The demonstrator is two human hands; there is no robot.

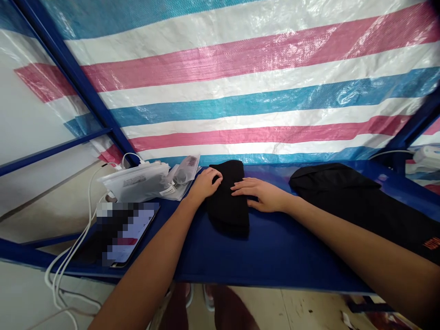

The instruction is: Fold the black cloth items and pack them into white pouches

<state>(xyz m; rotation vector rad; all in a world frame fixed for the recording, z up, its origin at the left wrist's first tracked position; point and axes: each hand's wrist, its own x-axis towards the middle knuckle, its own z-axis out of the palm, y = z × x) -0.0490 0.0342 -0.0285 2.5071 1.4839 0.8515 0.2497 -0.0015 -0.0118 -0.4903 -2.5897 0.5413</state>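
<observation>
A folded piece of black cloth (pixel 228 201) lies on the blue shelf in front of me, its lower end rounded. My left hand (pixel 206 184) is at the cloth's upper left edge, thumb and forefinger curled together in a pinch on the fabric. From the right, my right hand (pixel 263 195) rests across the cloth's right edge, fingers stretched out and lying flat. What the cloth is when unfolded cannot be made out.
On the right lies a larger black garment (pixel 357 201) with orange lettering. Clear plastic bags (pixel 147 181) and a tablet-like device (pixel 134 233) are on the left, beside white cables (pixel 74 247). Blue metal posts (pixel 85 87) and a striped plastic sheet (pixel 240 105) enclose the blue shelf (pixel 275 256).
</observation>
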